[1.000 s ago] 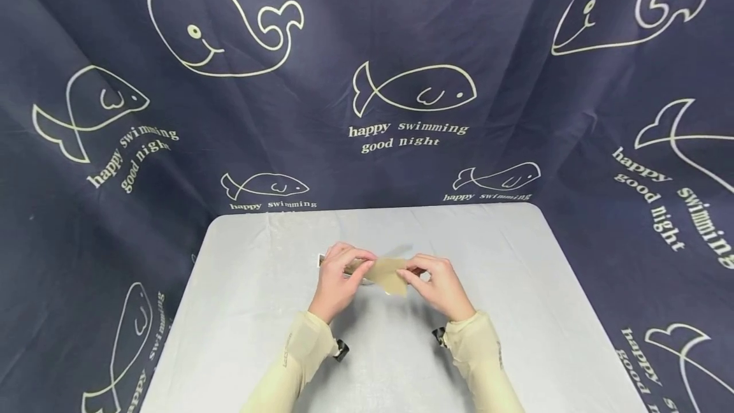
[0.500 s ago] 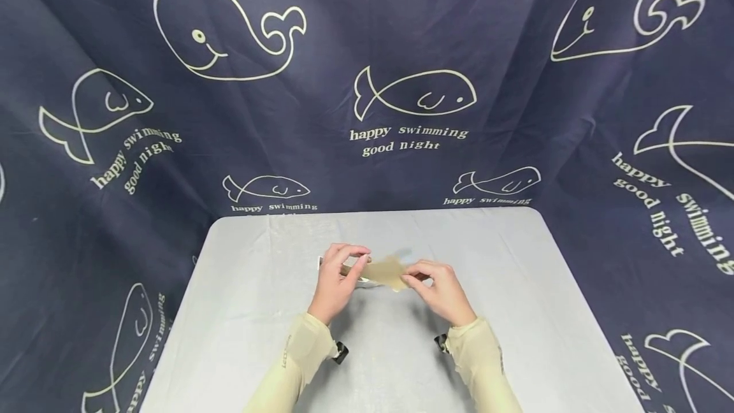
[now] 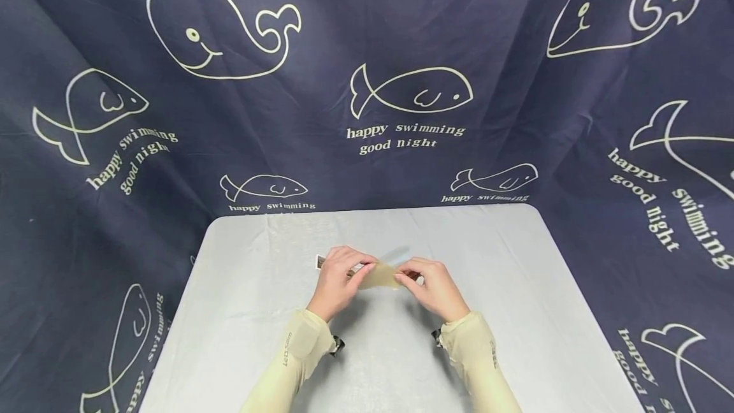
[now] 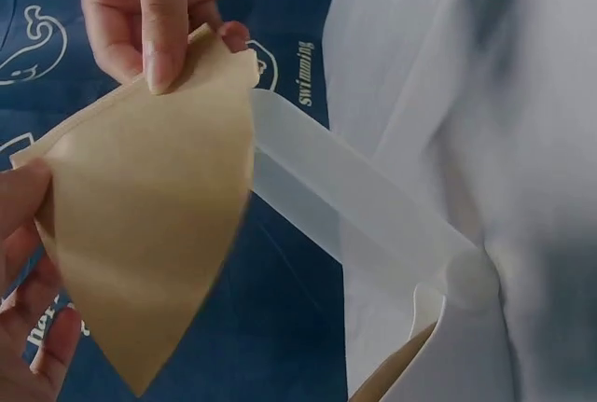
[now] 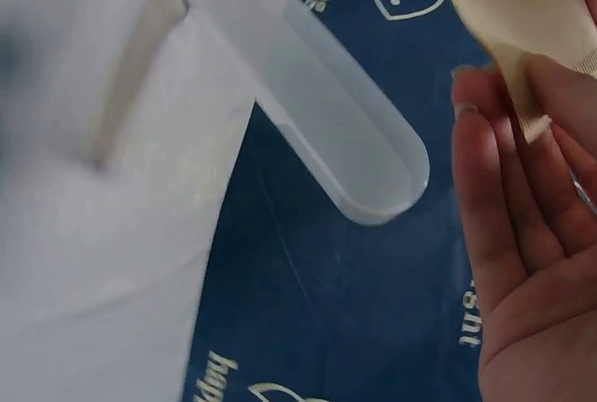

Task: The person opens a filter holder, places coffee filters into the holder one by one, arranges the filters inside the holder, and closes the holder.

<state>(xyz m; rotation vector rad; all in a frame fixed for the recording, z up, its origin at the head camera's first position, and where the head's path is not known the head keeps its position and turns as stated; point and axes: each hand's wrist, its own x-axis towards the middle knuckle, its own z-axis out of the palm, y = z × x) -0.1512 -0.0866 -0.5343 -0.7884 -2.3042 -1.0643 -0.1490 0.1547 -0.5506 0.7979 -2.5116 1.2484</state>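
Observation:
A tan paper coffee filter (image 3: 380, 276), cone-shaped, is held up between both hands over the table. My left hand (image 3: 338, 280) pinches its left upper edge between thumb and fingers. At the opposite end, my right hand (image 3: 432, 285) pinches the other edge. In the left wrist view the filter (image 4: 163, 197) hangs with its tip downward and its wide edge between the hands. Part of the filter (image 5: 527, 20) shows in the right wrist view, gripped by the right hand (image 5: 536, 206). Behind it lies a translucent plastic piece (image 5: 326, 103) with a rounded end.
The table (image 3: 504, 311) has a pale cover. Another tan paper edge (image 4: 396, 369) shows beside the round joint of the translucent piece. A small dark-and-white item (image 3: 319, 262) pokes out left of the left hand. A navy curtain (image 3: 401, 30) with fish and whale outlines surrounds the table.
The filter has changed angle between the hands and looks narrower from above. The left fingertips have shifted right along its upper edge since half a second ago; the right hand has moved slightly left.

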